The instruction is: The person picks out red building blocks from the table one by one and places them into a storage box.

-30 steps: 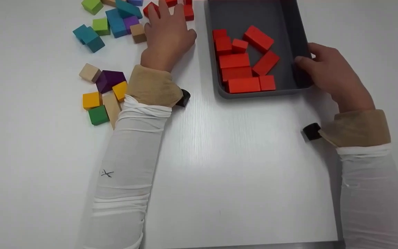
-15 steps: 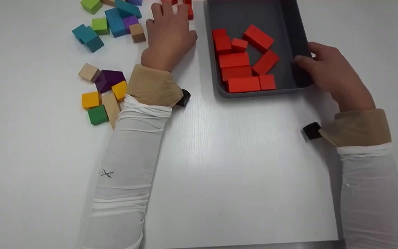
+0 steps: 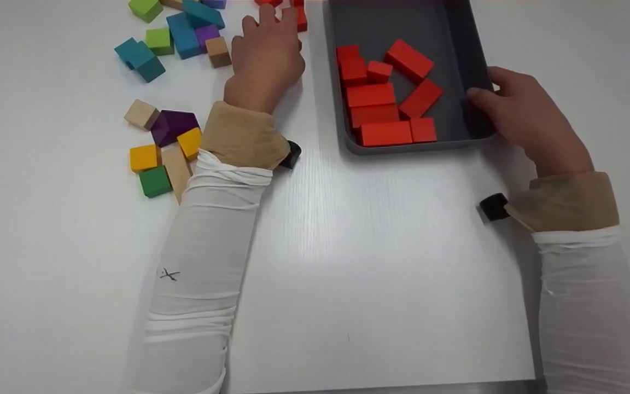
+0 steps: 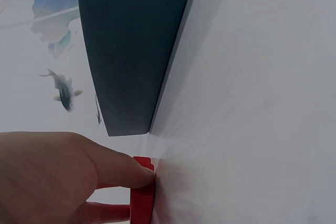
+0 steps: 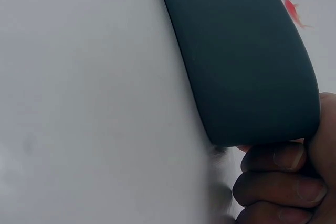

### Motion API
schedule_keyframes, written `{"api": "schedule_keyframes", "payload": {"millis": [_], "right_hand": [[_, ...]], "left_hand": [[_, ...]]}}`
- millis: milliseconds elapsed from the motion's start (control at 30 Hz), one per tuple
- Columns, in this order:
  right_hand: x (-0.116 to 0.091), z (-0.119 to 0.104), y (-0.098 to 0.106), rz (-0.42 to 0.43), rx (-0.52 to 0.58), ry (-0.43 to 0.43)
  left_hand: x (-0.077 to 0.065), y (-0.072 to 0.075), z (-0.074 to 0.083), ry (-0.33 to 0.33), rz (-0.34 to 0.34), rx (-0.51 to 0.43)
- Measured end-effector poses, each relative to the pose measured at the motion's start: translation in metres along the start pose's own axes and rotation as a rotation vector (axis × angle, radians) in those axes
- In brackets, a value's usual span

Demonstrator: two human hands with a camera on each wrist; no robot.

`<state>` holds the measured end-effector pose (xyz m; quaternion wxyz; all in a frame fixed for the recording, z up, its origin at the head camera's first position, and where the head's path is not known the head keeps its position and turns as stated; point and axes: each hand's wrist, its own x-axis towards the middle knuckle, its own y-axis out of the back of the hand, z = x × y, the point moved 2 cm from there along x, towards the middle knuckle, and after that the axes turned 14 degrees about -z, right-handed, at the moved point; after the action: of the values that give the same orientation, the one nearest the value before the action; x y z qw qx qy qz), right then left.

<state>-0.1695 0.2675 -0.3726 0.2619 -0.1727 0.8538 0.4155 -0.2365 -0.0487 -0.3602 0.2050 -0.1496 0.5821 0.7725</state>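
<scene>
Green block (image 3: 155, 182): on the white table (image 3: 304, 306) at left, just beside a yellow block (image 3: 144, 158).
Right hand (image 3: 534, 117): grips the right wall of a gray tray (image 3: 421, 148) near its near corner, thumb over the rim, fingers curled outside.
Tray blocks (image 3: 371, 96): red, gathered at the near end, several along the left wall.
Left hand (image 3: 268, 65): pinches a single red block (image 4: 142, 203) left of the tray, thumb and fingers parted only by its thickness.
Far red blocks (image 3: 300, 19): just beyond that hand.
</scene>
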Motion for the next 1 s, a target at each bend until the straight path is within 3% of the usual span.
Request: {"api": "schedule_keyframes", "payload": {"millis": [533, 1000], "right_hand": [[0.000, 0.001, 0.001, -0.006, 0.020, -0.002], [0.002, 0.004, 0.003, 0.008, 0.020, 0.003]], "left_hand": [[-0.001, -0.002, 0.010, -0.040, 0.038, -0.006], [-0.002, -0.003, 0.019, -0.094, 0.023, 0.025]]}}
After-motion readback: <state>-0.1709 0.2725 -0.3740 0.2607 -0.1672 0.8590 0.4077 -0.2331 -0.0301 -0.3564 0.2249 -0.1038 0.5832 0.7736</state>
